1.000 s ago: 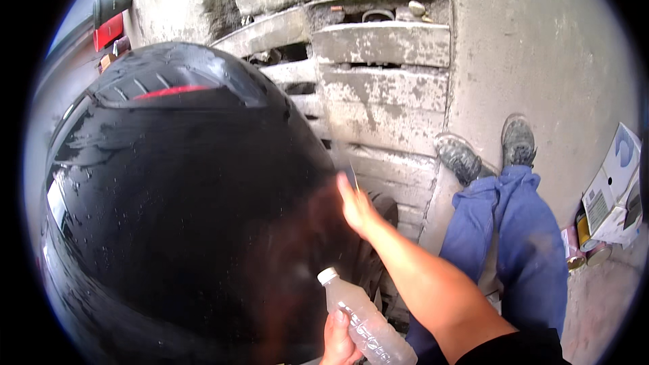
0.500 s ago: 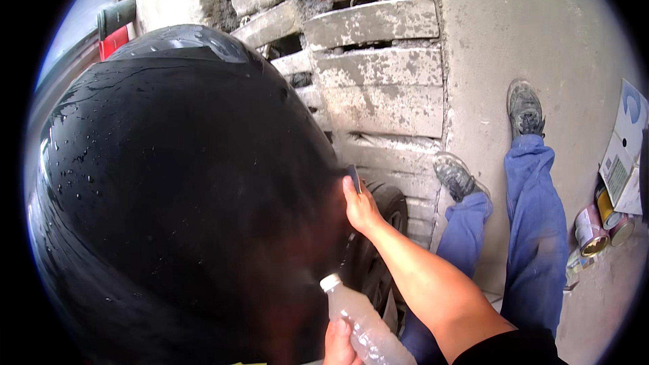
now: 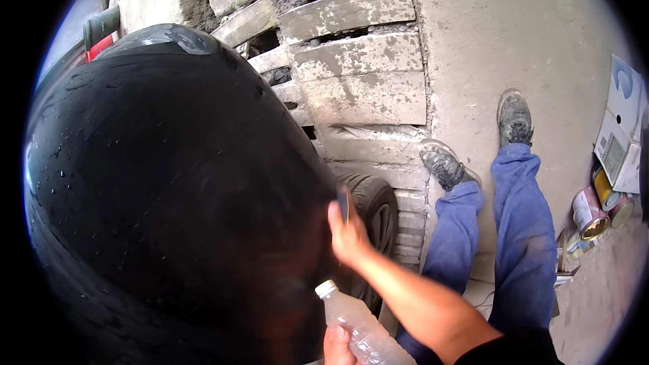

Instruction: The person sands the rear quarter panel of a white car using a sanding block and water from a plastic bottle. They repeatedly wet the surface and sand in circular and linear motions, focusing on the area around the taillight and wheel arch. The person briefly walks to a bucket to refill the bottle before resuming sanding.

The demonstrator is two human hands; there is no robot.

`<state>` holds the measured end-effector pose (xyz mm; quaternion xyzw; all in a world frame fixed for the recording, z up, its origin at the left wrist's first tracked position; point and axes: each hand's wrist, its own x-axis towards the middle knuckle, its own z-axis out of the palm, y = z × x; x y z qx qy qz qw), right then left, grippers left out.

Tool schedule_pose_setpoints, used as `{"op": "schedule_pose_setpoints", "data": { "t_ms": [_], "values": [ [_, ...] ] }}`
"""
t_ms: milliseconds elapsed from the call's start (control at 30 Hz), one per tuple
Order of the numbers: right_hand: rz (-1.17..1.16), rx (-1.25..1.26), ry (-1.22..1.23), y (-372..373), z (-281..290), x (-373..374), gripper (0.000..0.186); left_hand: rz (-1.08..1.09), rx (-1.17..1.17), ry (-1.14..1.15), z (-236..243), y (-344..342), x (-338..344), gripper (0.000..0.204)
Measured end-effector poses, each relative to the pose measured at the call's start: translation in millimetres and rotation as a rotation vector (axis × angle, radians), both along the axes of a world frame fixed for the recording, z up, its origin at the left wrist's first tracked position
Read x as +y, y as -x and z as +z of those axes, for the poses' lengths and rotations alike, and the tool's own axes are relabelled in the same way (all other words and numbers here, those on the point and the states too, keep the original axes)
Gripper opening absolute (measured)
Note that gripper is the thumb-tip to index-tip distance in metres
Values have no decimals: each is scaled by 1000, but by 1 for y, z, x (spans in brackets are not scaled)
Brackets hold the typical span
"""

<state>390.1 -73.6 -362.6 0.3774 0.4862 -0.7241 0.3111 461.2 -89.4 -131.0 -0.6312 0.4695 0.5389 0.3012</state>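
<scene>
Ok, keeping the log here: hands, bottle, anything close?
Left hand holds capped bottle. Right hand grips dark pad at edge of black panel. Wheel close by.

No wording can be read. Toward three o'clock, a blue rounded emblem (image 3: 623, 82) and a block of dark print (image 3: 613, 154) are borne by a white carton (image 3: 608, 130); the print is too small to be made out. Between six and seven o'clock from it, markings on a pinkish can (image 3: 591, 211) are left illegible.

Blue trousers (image 3: 522, 236), black sleeve (image 3: 517, 350)
</scene>
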Motion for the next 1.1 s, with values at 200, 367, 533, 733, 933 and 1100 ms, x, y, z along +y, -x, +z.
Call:
{"op": "schedule_pose_setpoints", "data": {
  "t_ms": [200, 367, 533, 733, 933, 1100],
  "values": [
    [18, -76, 89, 27, -23, 3, 71, 2, 27, 24, 1, 3, 4, 82],
    [-48, 101, 24, -4, -13, -6, 75, 29, 74, 22, -2, 2, 6, 80],
    [92, 134, -42, 53, -26, 3, 78, 55, 123, 0, 0, 13, 8, 81],
    [-133, 632, -131, 112, -29, 14, 68, 90, 186, -8, -10, 24, 11, 87],
    [-32, 550, -203, 23, -9, 1, 71, 84, 165, -12, -4, 41, 18, 89],
    [-117, 842, -376, 226, -14, 40, 70, 57, 181, -13, -12, 43, 17, 91]
  ]
}}
